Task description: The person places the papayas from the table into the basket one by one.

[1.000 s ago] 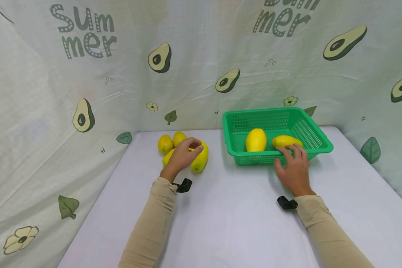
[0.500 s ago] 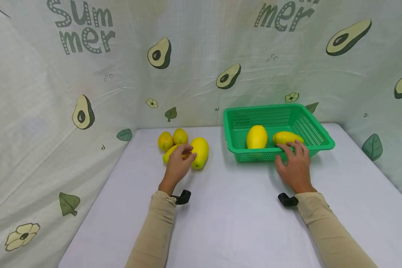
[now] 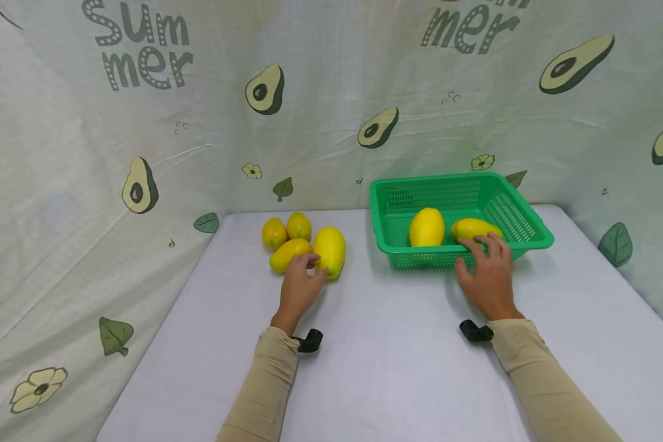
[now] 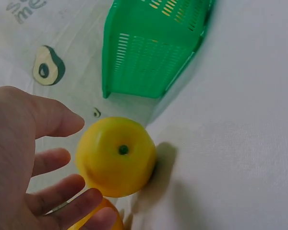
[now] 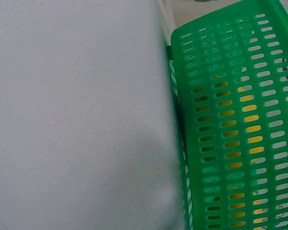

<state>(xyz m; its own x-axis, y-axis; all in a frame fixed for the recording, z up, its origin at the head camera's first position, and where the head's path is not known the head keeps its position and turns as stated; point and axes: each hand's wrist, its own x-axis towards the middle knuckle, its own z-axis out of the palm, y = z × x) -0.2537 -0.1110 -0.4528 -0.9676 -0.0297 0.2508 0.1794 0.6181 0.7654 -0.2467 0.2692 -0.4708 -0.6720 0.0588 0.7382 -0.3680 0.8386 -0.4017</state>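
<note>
In the head view my left hand (image 3: 301,286) is beside a large oblong yellow fruit (image 3: 329,250) and a smaller yellow fruit (image 3: 290,254), fingers loosely bent and nothing held. The left wrist view shows the thumb and spread fingers apart from the large fruit (image 4: 117,158), whose end has a green spot. Over the front rim of a green plastic basket (image 3: 403,258) lie the fingers of my right hand (image 3: 486,279), the thumb outside the wall. In the basket are two yellow fruits, one upright-looking (image 3: 426,227) and one lying sideways (image 3: 475,229).
Two small yellow fruits, one at the left (image 3: 274,233) and one beside it (image 3: 299,226), lie behind the others on the white-covered table (image 3: 387,368). A printed cloth (image 3: 320,80) hangs behind the table. The basket wall (image 5: 235,120) fills the right wrist view's right side.
My left hand has drawn back from above the fruits toward the near side, uncovering the smaller fruit. The right hand stays at the basket rim.
</note>
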